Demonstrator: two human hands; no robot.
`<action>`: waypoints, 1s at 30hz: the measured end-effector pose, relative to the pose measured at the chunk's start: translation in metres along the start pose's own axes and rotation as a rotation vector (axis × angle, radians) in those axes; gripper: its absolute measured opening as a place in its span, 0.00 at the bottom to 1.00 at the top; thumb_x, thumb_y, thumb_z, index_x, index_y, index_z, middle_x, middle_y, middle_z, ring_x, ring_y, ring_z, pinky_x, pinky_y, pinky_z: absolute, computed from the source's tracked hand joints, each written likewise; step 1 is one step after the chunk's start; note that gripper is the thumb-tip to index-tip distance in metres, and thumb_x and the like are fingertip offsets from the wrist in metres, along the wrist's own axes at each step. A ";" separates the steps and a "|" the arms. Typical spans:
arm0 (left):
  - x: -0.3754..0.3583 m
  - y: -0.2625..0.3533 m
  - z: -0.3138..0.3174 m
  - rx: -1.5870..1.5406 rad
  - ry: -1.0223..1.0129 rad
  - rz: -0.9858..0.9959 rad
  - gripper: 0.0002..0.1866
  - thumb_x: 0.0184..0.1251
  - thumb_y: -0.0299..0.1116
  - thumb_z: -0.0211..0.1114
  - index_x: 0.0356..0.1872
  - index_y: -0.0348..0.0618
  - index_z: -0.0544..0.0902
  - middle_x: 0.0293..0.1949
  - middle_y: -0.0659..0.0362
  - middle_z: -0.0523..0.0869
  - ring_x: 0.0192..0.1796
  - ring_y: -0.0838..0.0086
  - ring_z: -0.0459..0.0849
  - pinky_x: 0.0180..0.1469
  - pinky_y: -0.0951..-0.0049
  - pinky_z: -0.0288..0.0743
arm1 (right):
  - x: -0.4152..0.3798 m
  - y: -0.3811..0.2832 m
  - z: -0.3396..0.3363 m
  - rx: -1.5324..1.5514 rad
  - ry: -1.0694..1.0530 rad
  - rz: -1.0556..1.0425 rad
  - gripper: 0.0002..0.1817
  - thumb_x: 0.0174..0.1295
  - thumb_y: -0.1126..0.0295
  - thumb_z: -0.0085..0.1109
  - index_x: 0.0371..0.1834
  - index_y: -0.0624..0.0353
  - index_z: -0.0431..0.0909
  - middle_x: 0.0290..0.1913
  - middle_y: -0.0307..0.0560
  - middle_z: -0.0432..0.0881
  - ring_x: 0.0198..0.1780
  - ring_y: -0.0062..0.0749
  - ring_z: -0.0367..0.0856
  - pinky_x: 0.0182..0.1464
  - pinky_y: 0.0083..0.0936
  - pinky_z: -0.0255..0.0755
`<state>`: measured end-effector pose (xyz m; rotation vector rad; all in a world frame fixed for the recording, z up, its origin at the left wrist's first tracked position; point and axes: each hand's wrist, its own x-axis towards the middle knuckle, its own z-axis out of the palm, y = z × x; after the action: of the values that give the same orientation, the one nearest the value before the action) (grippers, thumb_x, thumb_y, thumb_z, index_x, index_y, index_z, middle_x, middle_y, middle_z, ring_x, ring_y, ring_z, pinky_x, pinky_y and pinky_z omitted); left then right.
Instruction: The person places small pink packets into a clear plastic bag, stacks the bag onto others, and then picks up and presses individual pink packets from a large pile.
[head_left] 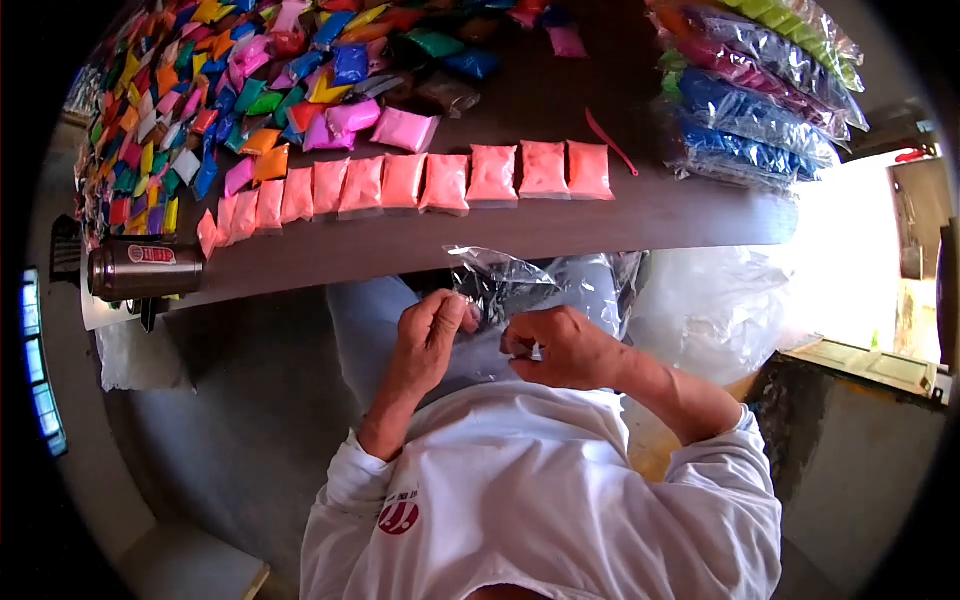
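Observation:
Above my lap, just off the front edge of the table, I hold a clear plastic bag [497,265]. My left hand [430,335] pinches it at its left side, thumb against the curled fingers. My right hand [565,345] is closed on its near right part, knuckles up, with its fingertips partly hidden. The bag looks thin and crinkled, and its contents, if any, cannot be made out. On the table [690,215] beyond my hands lies a row of several pink-filled packets [445,182], side by side.
A heap of small multicoloured packets [250,95] covers the table's left and back. At the right stand stacked clear bags with coloured contents [750,115]. A thin red stick [610,143] lies near the row. A dark cylinder [145,270] sits at the left edge. Clear plastic sheeting [705,310] bulges beside my right leg.

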<state>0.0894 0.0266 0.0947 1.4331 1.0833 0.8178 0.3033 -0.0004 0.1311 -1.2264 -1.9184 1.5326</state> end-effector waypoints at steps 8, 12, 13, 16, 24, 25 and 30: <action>-0.004 -0.007 0.004 0.010 -0.066 -0.039 0.12 0.72 0.35 0.60 0.33 0.36 0.78 0.27 0.61 0.80 0.30 0.78 0.76 0.37 0.76 0.71 | -0.015 0.002 0.025 -0.562 0.193 -0.242 0.09 0.48 0.78 0.56 0.34 0.62 0.72 0.40 0.49 0.82 0.33 0.45 0.82 0.33 0.37 0.79; -0.006 -0.016 0.008 -0.015 -0.080 0.047 0.11 0.68 0.35 0.65 0.34 0.36 0.79 0.28 0.61 0.80 0.30 0.78 0.76 0.36 0.77 0.71 | -0.014 0.006 0.045 -0.609 0.122 -0.229 0.12 0.49 0.74 0.56 0.38 0.61 0.71 0.47 0.55 0.79 0.46 0.46 0.82 0.40 0.37 0.79; -0.008 -0.019 0.010 0.029 -0.067 0.027 0.14 0.69 0.38 0.64 0.35 0.35 0.80 0.27 0.60 0.79 0.30 0.78 0.75 0.35 0.76 0.72 | -0.013 0.005 0.049 -0.568 0.060 -0.202 0.13 0.50 0.74 0.56 0.39 0.62 0.72 0.49 0.55 0.79 0.48 0.47 0.81 0.43 0.38 0.79; -0.012 -0.014 0.008 0.119 -0.098 -0.246 0.15 0.71 0.40 0.62 0.37 0.35 0.82 0.33 0.59 0.83 0.37 0.76 0.80 0.42 0.74 0.75 | -0.007 0.011 0.067 -0.461 0.059 -0.219 0.14 0.52 0.72 0.57 0.42 0.63 0.73 0.50 0.56 0.78 0.51 0.49 0.79 0.48 0.39 0.78; -0.013 -0.032 0.011 0.002 0.018 -0.109 0.18 0.74 0.41 0.57 0.34 0.33 0.81 0.29 0.57 0.84 0.32 0.76 0.82 0.37 0.74 0.75 | -0.010 0.010 0.070 -0.365 0.141 -0.235 0.13 0.61 0.68 0.55 0.45 0.63 0.76 0.48 0.57 0.78 0.52 0.54 0.78 0.52 0.40 0.73; -0.014 -0.032 0.009 -0.021 0.036 -0.108 0.17 0.75 0.39 0.56 0.33 0.32 0.80 0.29 0.57 0.84 0.32 0.76 0.82 0.37 0.75 0.75 | -0.013 0.009 0.065 -0.335 0.119 -0.162 0.13 0.62 0.67 0.55 0.46 0.62 0.77 0.45 0.57 0.80 0.49 0.54 0.79 0.50 0.40 0.74; -0.013 -0.034 0.000 -0.107 0.065 -0.097 0.18 0.77 0.40 0.53 0.32 0.34 0.78 0.33 0.57 0.83 0.33 0.77 0.80 0.38 0.75 0.76 | -0.025 0.013 0.041 -0.254 0.128 0.077 0.09 0.59 0.74 0.59 0.43 0.62 0.79 0.38 0.51 0.83 0.40 0.51 0.82 0.43 0.39 0.76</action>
<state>0.0785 0.0133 0.0623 1.2620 1.1326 0.8450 0.2910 -0.0448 0.1109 -1.4823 -2.0475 1.2400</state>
